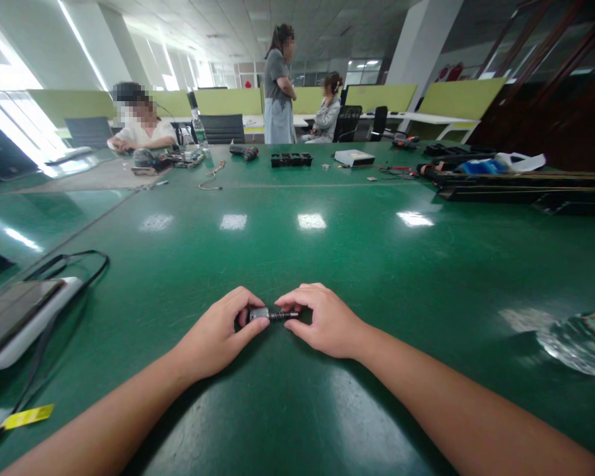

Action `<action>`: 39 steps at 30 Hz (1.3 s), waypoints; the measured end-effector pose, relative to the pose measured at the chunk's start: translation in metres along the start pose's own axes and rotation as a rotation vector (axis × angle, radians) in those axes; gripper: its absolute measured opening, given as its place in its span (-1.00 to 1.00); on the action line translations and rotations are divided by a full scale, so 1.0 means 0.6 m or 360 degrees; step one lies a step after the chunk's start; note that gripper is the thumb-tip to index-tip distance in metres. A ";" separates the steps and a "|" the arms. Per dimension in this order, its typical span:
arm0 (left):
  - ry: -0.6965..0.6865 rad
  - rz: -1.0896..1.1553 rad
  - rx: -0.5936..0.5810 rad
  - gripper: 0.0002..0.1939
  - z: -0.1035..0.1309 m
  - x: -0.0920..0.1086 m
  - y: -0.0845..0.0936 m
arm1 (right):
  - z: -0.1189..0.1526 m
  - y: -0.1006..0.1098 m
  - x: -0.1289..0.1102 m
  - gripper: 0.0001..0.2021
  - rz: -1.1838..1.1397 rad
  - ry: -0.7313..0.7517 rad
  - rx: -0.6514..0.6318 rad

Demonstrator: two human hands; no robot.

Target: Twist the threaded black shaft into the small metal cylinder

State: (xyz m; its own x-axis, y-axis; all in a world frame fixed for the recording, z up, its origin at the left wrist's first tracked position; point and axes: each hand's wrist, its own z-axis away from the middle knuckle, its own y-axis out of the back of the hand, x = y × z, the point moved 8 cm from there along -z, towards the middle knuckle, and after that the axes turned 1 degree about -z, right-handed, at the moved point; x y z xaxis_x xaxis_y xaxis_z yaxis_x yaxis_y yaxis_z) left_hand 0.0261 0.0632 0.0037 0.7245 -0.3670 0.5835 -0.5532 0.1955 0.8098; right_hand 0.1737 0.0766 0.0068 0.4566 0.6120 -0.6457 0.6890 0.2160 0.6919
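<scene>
A small part with a silver cylindrical body (259, 313) and a dark, ribbed, spring-like shaft (277, 316) lies level between my hands, just above or on the green tabletop (297, 258). My left hand (224, 330) is closed on the silver body, thumb in front and fingers behind. The shaft points right, towards my right hand (328, 322). Around the shaft's tip, the right thumb and fingers curve with a gap between them; whether they touch it is hard to see. The left fingertips are partly hidden behind the part.
At left lie a white device (64, 297) and a black cable (106, 259). A clear bottle (580, 344) stands at right. Tools and electronic parts, including a black fan block (291, 160), line the far edge. One person (143, 132) sits across at left; two others are behind.
</scene>
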 end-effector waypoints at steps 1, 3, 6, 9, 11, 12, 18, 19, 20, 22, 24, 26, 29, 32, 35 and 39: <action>-0.0001 0.0005 -0.0003 -0.79 0.000 0.000 0.000 | 0.000 0.000 0.000 -0.71 0.0003 0.0002 0.0000; 0.0009 0.0003 -0.0010 -0.78 -0.001 -0.001 -0.001 | -0.001 -0.001 0.000 -0.73 0.0005 0.0007 -0.0006; 0.0033 -0.0008 -0.0027 -0.77 -0.002 -0.001 -0.001 | -0.002 -0.005 0.001 -0.79 0.0012 0.0026 -0.0027; 0.0010 -0.0001 -0.0042 -0.77 -0.002 0.004 -0.002 | -0.001 -0.008 0.002 -0.83 0.0015 0.0038 -0.0055; 0.0001 -0.0002 -0.0046 -0.77 -0.002 0.005 -0.002 | 0.000 -0.009 0.001 -0.83 0.0016 0.0040 -0.0076; 0.0001 -0.0004 -0.0046 -0.77 -0.001 0.005 -0.002 | 0.000 -0.010 0.000 -0.84 0.0018 0.0039 -0.0088; -0.0021 0.0007 -0.0046 -0.77 0.002 0.000 -0.006 | 0.001 -0.011 -0.007 -0.87 0.0069 0.0050 -0.0172; -0.0028 -0.0002 -0.0045 -0.77 0.002 -0.001 -0.006 | 0.001 -0.011 -0.008 -0.87 0.0081 0.0051 -0.0177; -0.0037 -0.0016 -0.0046 -0.77 0.002 -0.001 -0.007 | 0.002 -0.011 -0.009 -0.86 0.0092 0.0049 -0.0179; -0.0062 -0.0048 -0.0053 -0.77 0.002 0.000 -0.008 | 0.003 -0.012 -0.010 -0.84 0.0104 0.0046 -0.0173; -0.0084 -0.0073 -0.0066 -0.77 0.001 0.001 -0.009 | 0.003 -0.013 -0.010 -0.81 0.0103 0.0051 -0.0165; -0.0087 -0.0090 -0.0078 -0.76 0.001 0.002 -0.011 | 0.004 -0.014 -0.010 -0.81 0.0097 0.0063 -0.0162; -0.0069 -0.0111 -0.0053 -0.76 0.001 0.002 -0.011 | 0.003 -0.015 -0.009 -0.83 0.0088 0.0072 -0.0162; -0.0054 -0.0110 -0.0050 -0.76 0.001 0.003 -0.011 | 0.002 -0.016 -0.009 -0.84 0.0086 0.0071 -0.0165; -0.0047 -0.0116 -0.0057 -0.76 0.002 0.004 -0.011 | 0.001 -0.016 -0.009 -0.85 0.0086 0.0064 -0.0162; -0.0049 -0.0118 -0.0052 -0.76 0.003 0.005 -0.010 | 0.001 -0.014 -0.010 -0.86 0.0077 0.0062 -0.0145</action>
State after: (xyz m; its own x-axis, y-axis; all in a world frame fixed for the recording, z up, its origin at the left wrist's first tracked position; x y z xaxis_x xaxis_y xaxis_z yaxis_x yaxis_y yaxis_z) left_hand 0.0308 0.0595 0.0007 0.7499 -0.4090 0.5199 -0.4843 0.1959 0.8527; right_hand 0.1653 0.0708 0.0050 0.4645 0.6522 -0.5991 0.6119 0.2527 0.7495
